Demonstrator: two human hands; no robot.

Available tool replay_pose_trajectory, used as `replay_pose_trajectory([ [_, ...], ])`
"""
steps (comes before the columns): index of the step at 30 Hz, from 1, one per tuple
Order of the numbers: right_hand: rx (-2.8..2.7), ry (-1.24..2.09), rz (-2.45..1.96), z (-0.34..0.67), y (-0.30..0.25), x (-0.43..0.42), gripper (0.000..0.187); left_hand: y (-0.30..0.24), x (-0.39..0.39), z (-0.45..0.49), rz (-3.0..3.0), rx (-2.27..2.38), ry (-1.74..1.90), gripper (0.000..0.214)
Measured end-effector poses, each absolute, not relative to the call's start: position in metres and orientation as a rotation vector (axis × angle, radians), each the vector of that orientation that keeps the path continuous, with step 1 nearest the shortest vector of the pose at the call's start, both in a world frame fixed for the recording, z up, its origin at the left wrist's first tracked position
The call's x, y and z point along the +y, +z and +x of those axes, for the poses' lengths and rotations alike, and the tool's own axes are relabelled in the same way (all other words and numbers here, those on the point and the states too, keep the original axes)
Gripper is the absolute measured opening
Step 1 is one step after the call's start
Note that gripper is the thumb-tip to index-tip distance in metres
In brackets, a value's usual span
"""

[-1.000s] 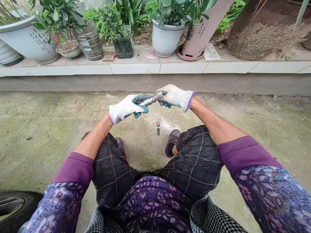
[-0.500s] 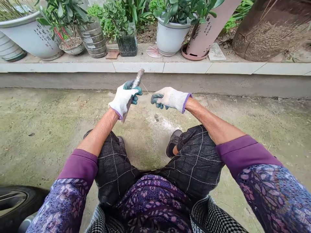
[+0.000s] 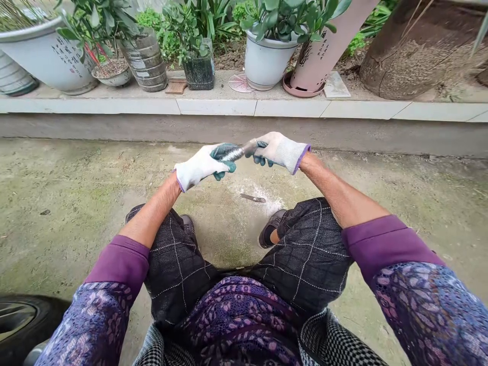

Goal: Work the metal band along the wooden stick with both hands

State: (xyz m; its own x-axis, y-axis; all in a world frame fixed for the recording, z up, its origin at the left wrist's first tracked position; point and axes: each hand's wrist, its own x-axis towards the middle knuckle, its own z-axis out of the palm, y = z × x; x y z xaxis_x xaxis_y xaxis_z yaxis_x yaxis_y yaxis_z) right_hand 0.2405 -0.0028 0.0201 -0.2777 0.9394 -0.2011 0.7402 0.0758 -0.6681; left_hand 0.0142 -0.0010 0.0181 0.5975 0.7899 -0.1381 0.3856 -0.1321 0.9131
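Observation:
My left hand (image 3: 208, 163), in a white glove with green-coated fingers, is closed round a stick wound with thin silvery wire (image 3: 232, 154). The stick leans to the right, its bare grey-brown end (image 3: 249, 148) reaching the fingers of my right hand (image 3: 276, 150). That hand wears a matching glove, its fingers curled together; the wire between the hands does not show clearly now. Below them appears a narrow, dark elongated piece (image 3: 253, 198); I cannot tell whether it hangs or lies on the concrete.
White powder (image 3: 269, 193) is scattered on the concrete ground (image 3: 95, 183) near my shoes. Ahead runs a low tiled ledge (image 3: 217, 107) with potted plants, among them a white pot (image 3: 269, 61) and a pink pot (image 3: 310, 66). A tyre (image 3: 49, 320) is at lower left.
The wound stick has swung from steep to nearly level, its end now at my right hand. My left hand moved slightly right and nearer. The piece below, earlier small and round-looking, now appears long and sideways.

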Motion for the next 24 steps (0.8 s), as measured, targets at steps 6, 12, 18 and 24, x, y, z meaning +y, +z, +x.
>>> replay_pose_trajectory([
  [6, -2.186, 1.059, -1.684, 0.217, 0.022, -0.014, 0.022, 0.006, 0.01, 0.017, 1.724, 1.165, 0.678, 0.052],
  [12, -2.365, 0.823, -1.738, 0.221, 0.031, -0.015, 0.017, -0.014, 0.016, 0.015, 2.304, 1.19, 0.272, 0.049],
  [18, -2.162, 0.956, -1.752, 0.24, 0.032, -0.011, 0.019, 0.005, 0.0, 0.018, 1.945, 0.901, 0.24, 0.058],
  [24, -2.048, 1.003, -1.712, 0.227, 0.024, -0.008, 0.022, 0.017, 0.002, 0.018, 1.623, 1.073, 0.717, 0.057],
])
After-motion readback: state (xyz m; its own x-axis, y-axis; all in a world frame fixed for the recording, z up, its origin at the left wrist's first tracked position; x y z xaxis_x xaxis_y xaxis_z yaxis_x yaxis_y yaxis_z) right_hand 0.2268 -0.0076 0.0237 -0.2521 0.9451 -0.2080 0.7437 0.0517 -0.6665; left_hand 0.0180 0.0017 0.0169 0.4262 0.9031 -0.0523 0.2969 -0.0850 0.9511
